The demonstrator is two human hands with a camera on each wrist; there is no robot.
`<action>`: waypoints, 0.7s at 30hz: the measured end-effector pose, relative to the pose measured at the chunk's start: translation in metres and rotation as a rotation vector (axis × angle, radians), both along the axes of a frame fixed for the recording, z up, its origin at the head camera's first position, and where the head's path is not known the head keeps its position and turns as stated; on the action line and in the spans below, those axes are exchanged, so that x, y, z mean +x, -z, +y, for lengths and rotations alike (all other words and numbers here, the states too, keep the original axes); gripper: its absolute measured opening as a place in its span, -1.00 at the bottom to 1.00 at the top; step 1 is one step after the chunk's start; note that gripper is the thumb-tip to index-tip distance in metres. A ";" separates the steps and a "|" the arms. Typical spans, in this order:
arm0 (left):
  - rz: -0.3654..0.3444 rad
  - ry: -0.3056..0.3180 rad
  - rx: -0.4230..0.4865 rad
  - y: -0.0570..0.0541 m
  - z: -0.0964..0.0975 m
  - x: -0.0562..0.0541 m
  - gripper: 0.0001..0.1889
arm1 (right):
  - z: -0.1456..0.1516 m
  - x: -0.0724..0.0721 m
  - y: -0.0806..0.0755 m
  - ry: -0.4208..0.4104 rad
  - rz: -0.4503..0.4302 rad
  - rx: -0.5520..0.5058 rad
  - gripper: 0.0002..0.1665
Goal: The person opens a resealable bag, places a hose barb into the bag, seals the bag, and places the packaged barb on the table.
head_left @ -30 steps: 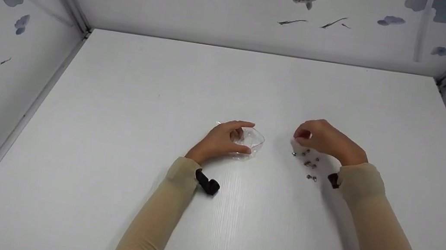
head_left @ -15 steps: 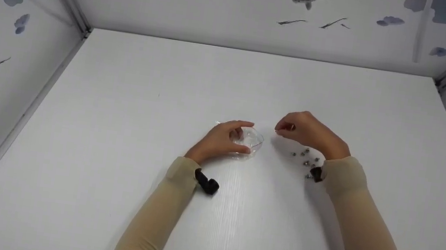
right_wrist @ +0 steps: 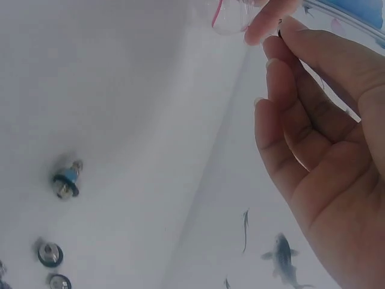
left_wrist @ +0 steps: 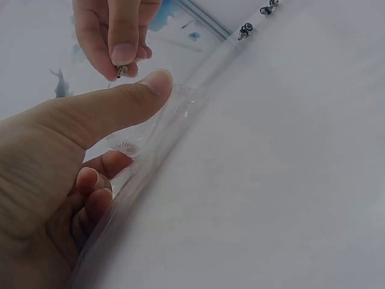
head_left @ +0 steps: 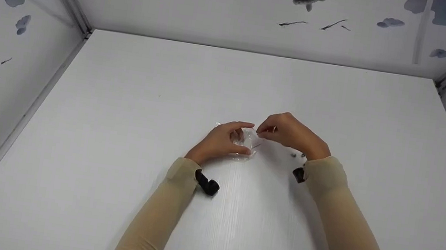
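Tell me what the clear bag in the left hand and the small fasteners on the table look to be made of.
The bag looks like thin, glossy, transparent plastic film: the tabletop shows through it and it wrinkles and glints in the left hand. The fasteners look like metal, probably steel, with shiny silvery heads; one seems to carry a blue ring, perhaps a plastic or rubber washer.

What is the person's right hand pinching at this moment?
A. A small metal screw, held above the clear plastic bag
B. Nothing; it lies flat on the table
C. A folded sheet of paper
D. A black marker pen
A: the right hand pinches a small screw between thumb and fingertip, just above the clear bag that the left hand holds.
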State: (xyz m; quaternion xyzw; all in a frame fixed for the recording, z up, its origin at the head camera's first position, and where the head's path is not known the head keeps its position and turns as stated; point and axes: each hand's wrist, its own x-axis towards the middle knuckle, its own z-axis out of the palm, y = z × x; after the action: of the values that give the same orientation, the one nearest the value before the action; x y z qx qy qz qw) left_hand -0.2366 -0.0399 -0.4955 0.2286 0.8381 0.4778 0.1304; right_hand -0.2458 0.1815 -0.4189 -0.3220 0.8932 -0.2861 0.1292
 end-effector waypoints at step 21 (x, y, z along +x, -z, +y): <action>0.023 0.013 0.001 0.000 -0.001 0.000 -0.26 | -0.009 0.001 0.007 0.002 -0.035 0.019 -0.79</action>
State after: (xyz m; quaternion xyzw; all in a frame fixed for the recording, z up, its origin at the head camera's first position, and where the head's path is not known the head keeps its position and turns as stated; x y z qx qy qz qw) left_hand -0.2362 -0.0405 -0.4953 0.2397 0.8379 0.4745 0.1237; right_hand -0.2445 0.1728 -0.4262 -0.3148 0.8938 -0.2835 0.1473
